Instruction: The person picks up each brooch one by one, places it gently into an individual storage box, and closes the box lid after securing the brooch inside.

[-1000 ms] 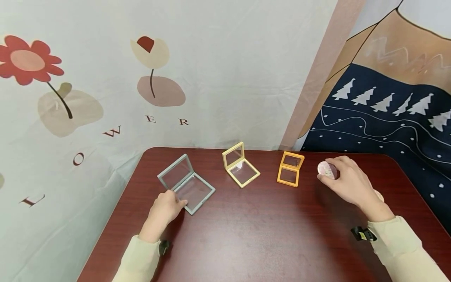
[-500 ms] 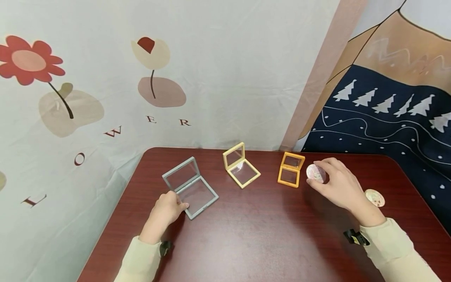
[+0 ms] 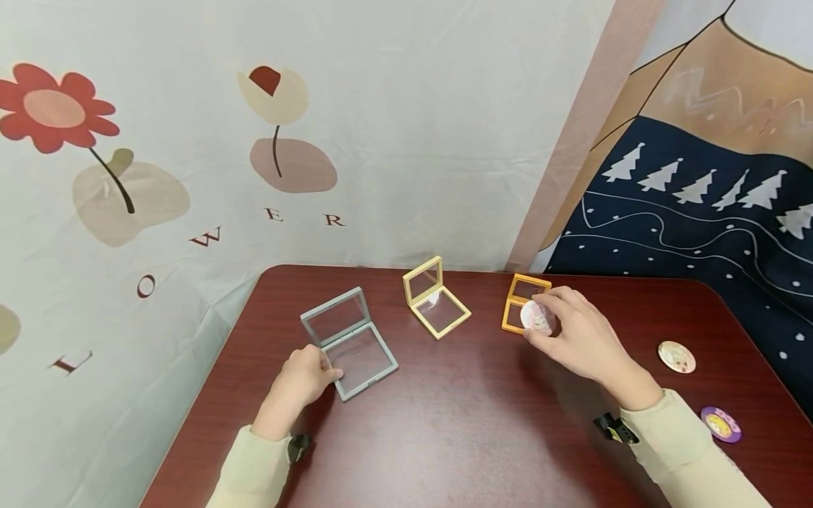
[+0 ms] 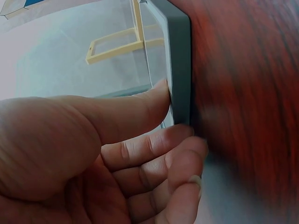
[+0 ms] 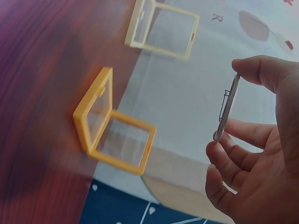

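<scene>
1. The left hand (image 3: 308, 374) is nearly closed: it pinches the near left edge of the grey case (image 3: 346, 334), with the thumb on the inner side and the other fingers bent under the rim.
2. This grey case is unfolded, its clear lid tilted up, at the left part of the table (image 3: 444, 437).
3. The right hand (image 3: 578, 342) is half closed, and it holds a pale round badge (image 3: 536, 317) by its edges, between thumb and fingertips.
4. In the right wrist view this badge is seen from its side, with a thin pin on the back, and it does not touch the orange case (image 3: 530, 289); in the head view it covers part of that case's lower half.
5. Between the grey and orange cases stands the unfolded yellow case (image 3: 426, 296).
6. At the right lie a cream badge (image 3: 677, 357) and, nearer to the person, a purple badge (image 3: 721, 425).
</scene>
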`<state>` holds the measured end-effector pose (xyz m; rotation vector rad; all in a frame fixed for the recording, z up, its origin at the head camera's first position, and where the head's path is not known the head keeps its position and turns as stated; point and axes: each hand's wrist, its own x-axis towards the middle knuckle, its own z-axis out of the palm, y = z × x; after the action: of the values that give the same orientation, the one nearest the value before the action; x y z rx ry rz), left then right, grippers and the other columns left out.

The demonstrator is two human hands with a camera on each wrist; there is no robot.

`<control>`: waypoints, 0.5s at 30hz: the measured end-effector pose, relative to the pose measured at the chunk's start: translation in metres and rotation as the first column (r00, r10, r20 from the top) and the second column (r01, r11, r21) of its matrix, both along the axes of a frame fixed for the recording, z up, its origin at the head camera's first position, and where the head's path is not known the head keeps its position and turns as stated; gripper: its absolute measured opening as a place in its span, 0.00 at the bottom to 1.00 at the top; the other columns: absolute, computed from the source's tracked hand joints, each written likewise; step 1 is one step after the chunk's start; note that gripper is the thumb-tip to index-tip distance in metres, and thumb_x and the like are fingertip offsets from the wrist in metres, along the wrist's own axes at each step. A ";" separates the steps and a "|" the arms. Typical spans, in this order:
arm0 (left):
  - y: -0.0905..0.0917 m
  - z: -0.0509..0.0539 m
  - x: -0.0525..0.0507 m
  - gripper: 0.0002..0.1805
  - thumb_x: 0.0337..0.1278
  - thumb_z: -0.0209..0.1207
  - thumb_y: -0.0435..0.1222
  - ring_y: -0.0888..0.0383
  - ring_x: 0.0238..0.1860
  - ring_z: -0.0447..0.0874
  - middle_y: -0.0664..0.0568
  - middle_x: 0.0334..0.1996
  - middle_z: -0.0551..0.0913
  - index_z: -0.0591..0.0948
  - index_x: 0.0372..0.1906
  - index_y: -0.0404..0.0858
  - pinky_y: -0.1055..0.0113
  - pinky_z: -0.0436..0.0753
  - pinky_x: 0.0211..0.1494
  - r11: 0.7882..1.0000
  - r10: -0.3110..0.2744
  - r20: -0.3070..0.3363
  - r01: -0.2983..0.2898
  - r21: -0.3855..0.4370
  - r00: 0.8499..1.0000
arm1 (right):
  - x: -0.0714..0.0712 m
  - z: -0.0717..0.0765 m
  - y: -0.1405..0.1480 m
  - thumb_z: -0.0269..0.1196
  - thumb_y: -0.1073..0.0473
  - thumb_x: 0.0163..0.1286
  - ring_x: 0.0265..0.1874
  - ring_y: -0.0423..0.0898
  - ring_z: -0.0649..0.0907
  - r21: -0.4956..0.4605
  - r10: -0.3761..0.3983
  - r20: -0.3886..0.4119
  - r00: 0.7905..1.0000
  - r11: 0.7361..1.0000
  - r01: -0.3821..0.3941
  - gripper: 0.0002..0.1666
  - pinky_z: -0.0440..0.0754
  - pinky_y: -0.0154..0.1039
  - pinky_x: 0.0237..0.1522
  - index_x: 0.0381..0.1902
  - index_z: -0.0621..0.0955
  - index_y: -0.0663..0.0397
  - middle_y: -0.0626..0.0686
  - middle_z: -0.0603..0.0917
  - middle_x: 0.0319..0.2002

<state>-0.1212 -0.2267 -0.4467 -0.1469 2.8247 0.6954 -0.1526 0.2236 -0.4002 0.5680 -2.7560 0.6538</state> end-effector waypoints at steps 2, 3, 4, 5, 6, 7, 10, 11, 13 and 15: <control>0.000 0.000 0.000 0.26 0.62 0.72 0.39 0.56 0.23 0.66 0.55 0.16 0.66 0.71 0.14 0.42 0.64 0.67 0.28 1.000 0.000 0.001 0.000 0.004 1.000 | 0.000 0.000 -0.006 0.74 0.52 0.60 0.47 0.53 0.79 -0.006 0.014 -0.001 1.000 1.000 -0.014 0.32 0.81 0.52 0.43 0.59 0.84 0.62 0.58 0.82 0.52; 0.000 0.000 0.000 0.27 0.62 0.73 0.39 0.57 0.23 0.64 0.56 0.15 0.64 0.69 0.14 0.43 0.64 0.66 0.28 1.000 -0.001 0.000 0.001 0.006 1.000 | 0.000 0.000 -0.009 0.74 0.51 0.60 0.47 0.53 0.79 -0.009 0.021 0.000 1.000 1.000 -0.021 0.32 0.80 0.52 0.43 0.59 0.84 0.61 0.58 0.82 0.52; 0.000 0.000 0.000 0.28 0.62 0.73 0.39 0.57 0.22 0.62 0.57 0.14 0.62 0.68 0.13 0.43 0.64 0.65 0.27 1.000 -0.002 0.000 0.002 0.011 1.000 | 0.000 0.001 -0.012 0.74 0.51 0.60 0.48 0.53 0.80 -0.009 0.029 -0.003 1.000 1.000 -0.029 0.31 0.80 0.52 0.43 0.59 0.84 0.61 0.58 0.82 0.53; 0.000 0.000 0.000 0.29 0.62 0.73 0.39 0.58 0.22 0.60 0.57 0.14 0.60 0.66 0.13 0.44 0.65 0.63 0.27 1.000 -0.003 -0.001 0.003 0.014 1.000 | 0.001 0.001 -0.014 0.74 0.52 0.60 0.48 0.53 0.80 -0.009 0.038 -0.005 0.999 0.999 -0.038 0.31 0.80 0.52 0.44 0.59 0.84 0.61 0.58 0.82 0.53; 0.001 0.000 0.000 0.31 0.62 0.73 0.39 0.58 0.21 0.58 0.58 0.14 0.57 0.64 0.12 0.44 0.65 0.62 0.26 1.000 -0.004 0.000 0.004 0.017 1.000 | 0.001 0.001 -0.017 0.74 0.51 0.60 0.49 0.53 0.80 -0.010 0.047 -0.006 0.999 0.999 -0.047 0.32 0.80 0.53 0.45 0.59 0.84 0.61 0.58 0.82 0.53; 0.001 0.000 0.001 0.32 0.61 0.73 0.39 0.59 0.21 0.57 0.58 0.14 0.55 0.63 0.12 0.45 0.65 0.60 0.26 1.000 -0.006 -0.001 0.006 0.020 1.000 | 0.001 0.001 -0.020 0.74 0.51 0.59 0.50 0.54 0.80 -0.013 0.054 -0.009 0.998 0.998 -0.055 0.32 0.80 0.53 0.46 0.59 0.84 0.61 0.58 0.82 0.54; 0.002 0.001 0.001 0.32 0.61 0.73 0.38 0.59 0.21 0.56 0.58 0.14 0.55 0.62 0.12 0.45 0.66 0.60 0.25 1.000 -0.011 0.001 0.011 0.024 1.000 | 0.002 0.001 -0.028 0.75 0.52 0.58 0.51 0.55 0.81 -0.013 0.077 -0.018 0.997 0.997 -0.077 0.32 0.81 0.54 0.47 0.59 0.85 0.61 0.58 0.82 0.54; 0.002 0.002 0.002 0.32 0.61 0.73 0.38 0.59 0.20 0.58 0.58 0.13 0.56 0.63 0.12 0.44 0.66 0.61 0.25 1.000 -0.011 0.004 0.011 0.023 1.000 | 0.002 0.001 -0.030 0.75 0.52 0.58 0.50 0.54 0.81 -0.013 0.084 -0.017 0.996 0.996 -0.084 0.32 0.81 0.54 0.47 0.59 0.85 0.61 0.58 0.82 0.54; 0.002 0.004 0.002 0.31 0.61 0.73 0.37 0.58 0.20 0.60 0.57 0.14 0.58 0.65 0.12 0.44 0.66 0.63 0.25 1.000 -0.009 0.016 0.008 0.028 1.000 | 0.004 0.002 -0.036 0.75 0.51 0.57 0.48 0.53 0.81 -0.013 0.096 -0.013 0.995 0.995 -0.096 0.32 0.81 0.52 0.46 0.58 0.85 0.61 0.57 0.82 0.53; 0.003 0.005 0.003 0.29 0.62 0.73 0.37 0.58 0.21 0.62 0.57 0.14 0.61 0.67 0.12 0.43 0.66 0.65 0.25 0.999 -0.008 0.023 0.007 0.034 1.000 | 0.005 0.002 -0.041 0.75 0.51 0.57 0.47 0.51 0.81 -0.011 0.109 -0.010 0.994 0.994 -0.109 0.33 0.81 0.51 0.45 0.58 0.85 0.61 0.56 0.82 0.52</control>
<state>-0.1180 -0.2239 -0.4413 -0.1376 2.7886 0.7345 -0.1478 0.1824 -0.3980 0.7212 -2.7257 0.6879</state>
